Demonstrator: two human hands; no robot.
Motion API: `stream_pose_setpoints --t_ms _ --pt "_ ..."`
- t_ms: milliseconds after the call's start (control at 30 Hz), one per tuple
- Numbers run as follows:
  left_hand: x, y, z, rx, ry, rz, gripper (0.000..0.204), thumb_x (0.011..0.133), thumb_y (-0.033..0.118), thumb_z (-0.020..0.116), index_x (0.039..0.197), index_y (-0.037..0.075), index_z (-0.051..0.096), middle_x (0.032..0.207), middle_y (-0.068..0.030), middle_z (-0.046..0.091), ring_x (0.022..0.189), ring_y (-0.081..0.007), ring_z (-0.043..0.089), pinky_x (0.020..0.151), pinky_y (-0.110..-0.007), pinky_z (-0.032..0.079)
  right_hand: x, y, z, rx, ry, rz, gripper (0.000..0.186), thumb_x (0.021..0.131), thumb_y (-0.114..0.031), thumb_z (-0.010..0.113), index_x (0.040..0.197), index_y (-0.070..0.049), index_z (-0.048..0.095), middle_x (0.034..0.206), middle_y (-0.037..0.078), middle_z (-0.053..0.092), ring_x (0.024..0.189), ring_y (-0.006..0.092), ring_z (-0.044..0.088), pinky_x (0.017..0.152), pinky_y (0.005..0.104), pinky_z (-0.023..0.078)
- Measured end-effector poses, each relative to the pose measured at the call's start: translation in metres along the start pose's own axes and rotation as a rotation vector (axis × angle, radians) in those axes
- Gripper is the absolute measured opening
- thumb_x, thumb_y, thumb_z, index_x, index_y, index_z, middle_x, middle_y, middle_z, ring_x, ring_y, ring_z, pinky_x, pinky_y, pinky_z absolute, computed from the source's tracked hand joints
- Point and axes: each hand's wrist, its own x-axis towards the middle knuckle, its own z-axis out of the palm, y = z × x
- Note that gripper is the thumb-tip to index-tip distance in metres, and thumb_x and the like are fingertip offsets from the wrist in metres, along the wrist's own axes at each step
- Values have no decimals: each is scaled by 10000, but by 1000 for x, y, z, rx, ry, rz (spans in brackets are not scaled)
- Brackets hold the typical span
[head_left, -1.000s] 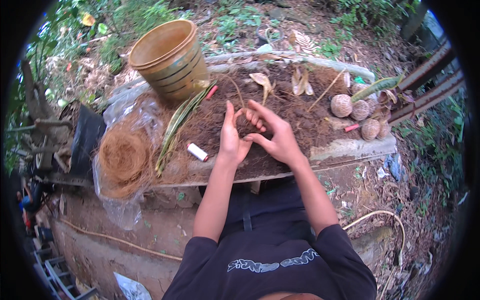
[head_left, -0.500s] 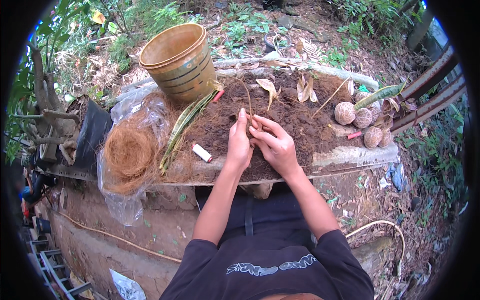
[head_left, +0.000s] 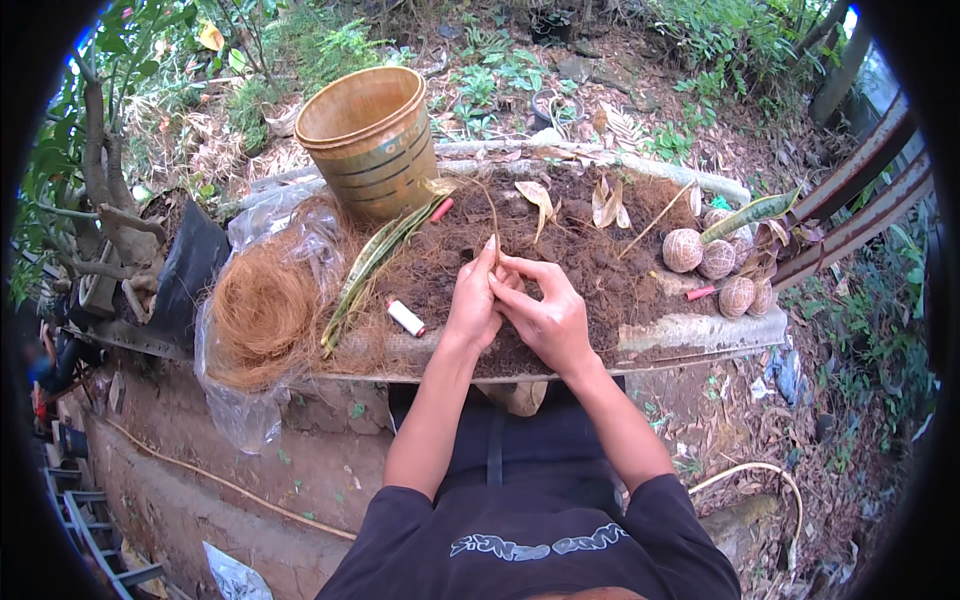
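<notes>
My left hand [head_left: 474, 305] and my right hand [head_left: 548, 308] meet over the soil, fingers closed and fingertips pressed together. A thin brown stem [head_left: 491, 205] rises from between them; its lower end is hidden by my fingers. Dark crumbly soil [head_left: 590, 290] mixed with brown fibre lies beneath. Left of my hands is a spool of white thread [head_left: 406, 318]. Beyond it, long yellow-edged green leaves [head_left: 372, 262] lie across the soil's edge, beside a small red-handled piece [head_left: 441, 209].
A yellowish-brown bucket [head_left: 375, 165] stands at the back left. Coconut fibre [head_left: 265, 310] lies on clear plastic [head_left: 245, 415]. At right sit several string-wrapped balls [head_left: 683, 250], one by an upright green leaf [head_left: 752, 215], near rusty metal bars [head_left: 850, 220]. Dry leaves [head_left: 538, 203] lie behind my hands.
The whole view has shifted slightly, so the table sits a little lower. My hands stay together around the stem, with the right fingers drawn in closer to the left.
</notes>
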Motion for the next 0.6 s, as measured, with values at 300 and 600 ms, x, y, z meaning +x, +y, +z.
stream_pose_setpoints --t_ms 300,600 --pt "-2 1 23 212 145 76 355 1065 372 453 913 78 581 793 20 541 686 -48 520 558 -216 426 -9 12 5 155 -4 205 301 756 -107 780 1049 -165 747 1111 86 665 926 230 689 744 353 578" --pt "-6 -11 18 8 48 21 307 1067 361 446 963 93 553 827 20 528 722 -57 529 612 -234 444 -3 28 -12 250 -120 50 323 761 -91 772 1072 -169 734 1155 102 644 928 260 691 775 354 584"
